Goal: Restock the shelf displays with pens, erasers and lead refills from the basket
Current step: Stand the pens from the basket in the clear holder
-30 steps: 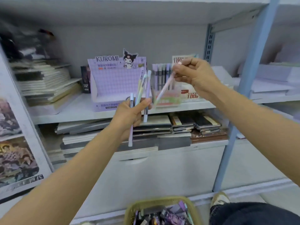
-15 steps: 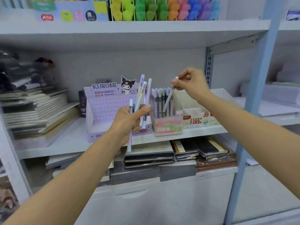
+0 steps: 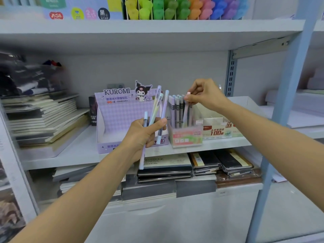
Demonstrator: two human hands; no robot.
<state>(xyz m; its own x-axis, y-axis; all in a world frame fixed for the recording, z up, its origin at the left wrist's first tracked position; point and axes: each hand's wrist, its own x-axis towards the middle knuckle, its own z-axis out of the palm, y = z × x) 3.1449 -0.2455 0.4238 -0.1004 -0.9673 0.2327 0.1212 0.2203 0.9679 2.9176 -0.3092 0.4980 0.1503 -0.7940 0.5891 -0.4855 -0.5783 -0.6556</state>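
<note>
My left hand (image 3: pixel 144 133) grips a fan of several pastel lead refill tubes (image 3: pixel 157 109) in front of the purple Kuromi display box (image 3: pixel 122 118). My right hand (image 3: pixel 204 94) pinches the pink cap of one pale tube (image 3: pixel 185 114) that stands upright inside the clear pink Fruit Soda display box (image 3: pixel 186 137), among several other tubes. Both boxes stand on the middle white shelf (image 3: pixel 84 151). The basket is out of view.
A white cardboard display (image 3: pixel 219 130) marked 100 sits right of the pink box. Stacked notebooks (image 3: pixel 40 120) fill the shelf's left side, and more notebooks (image 3: pixel 206 163) lie below. Coloured highlighters (image 3: pixel 184 7) line the top shelf. A blue upright post (image 3: pixel 284 109) stands at right.
My right hand has carried the single tube from above the pink box down into it, now upright. The camera tilted up, so the basket dropped out of view. My left hand keeps its bundle.
</note>
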